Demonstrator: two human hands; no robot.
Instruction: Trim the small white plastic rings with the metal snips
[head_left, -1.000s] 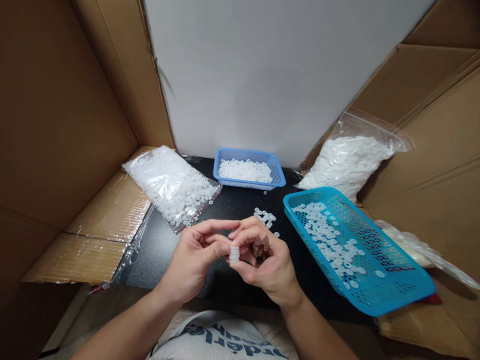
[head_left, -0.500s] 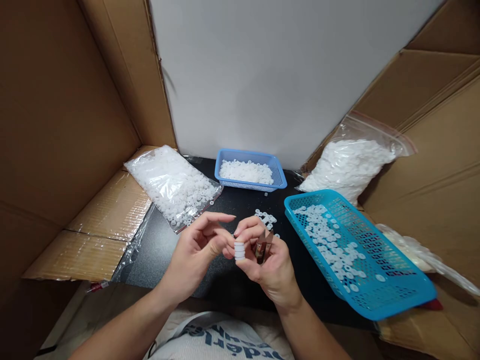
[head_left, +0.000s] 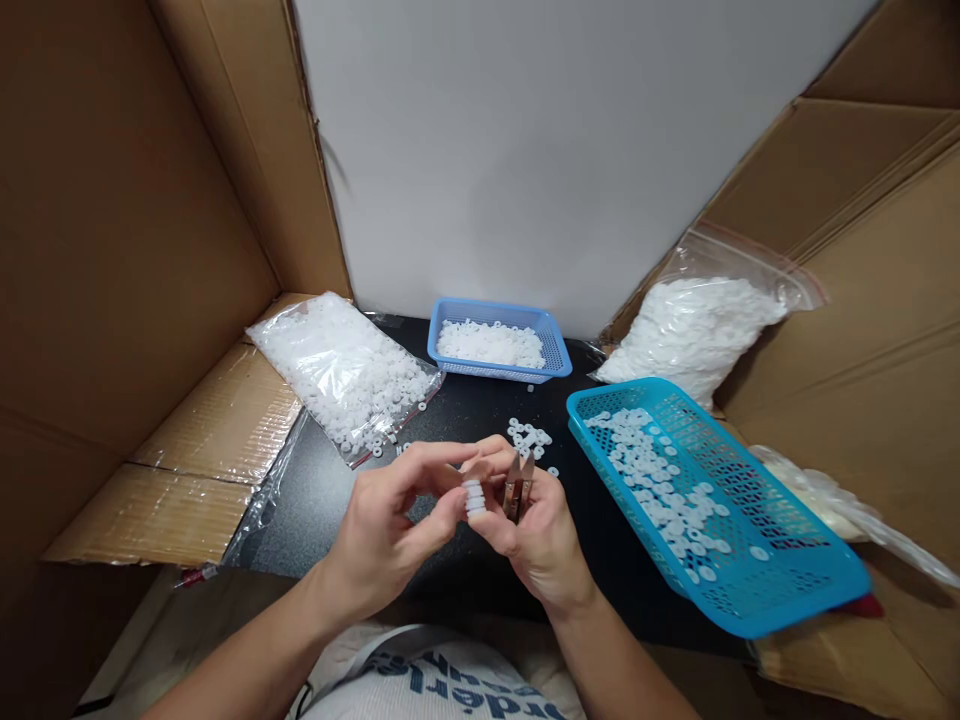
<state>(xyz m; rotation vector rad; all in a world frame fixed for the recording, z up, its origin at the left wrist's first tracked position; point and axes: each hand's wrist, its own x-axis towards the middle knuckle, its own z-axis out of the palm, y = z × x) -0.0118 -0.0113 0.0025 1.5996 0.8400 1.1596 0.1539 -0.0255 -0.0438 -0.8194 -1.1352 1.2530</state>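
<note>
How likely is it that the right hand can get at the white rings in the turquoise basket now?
Probably yes: the turquoise basket is open-topped and close to the right hand, with nothing covering its white rings. The stack and pointed tool in that hand might hamper picking, though.

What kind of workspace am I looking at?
Seemingly a makeshift handwork station: cardboard panels stand on both sides, a turquoise basket holds small white rings, and a full clear bag lies at the left.

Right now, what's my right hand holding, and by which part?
Your right hand pinches a white stack by its ends and grips a pointed metal tool below its tips.
</note>
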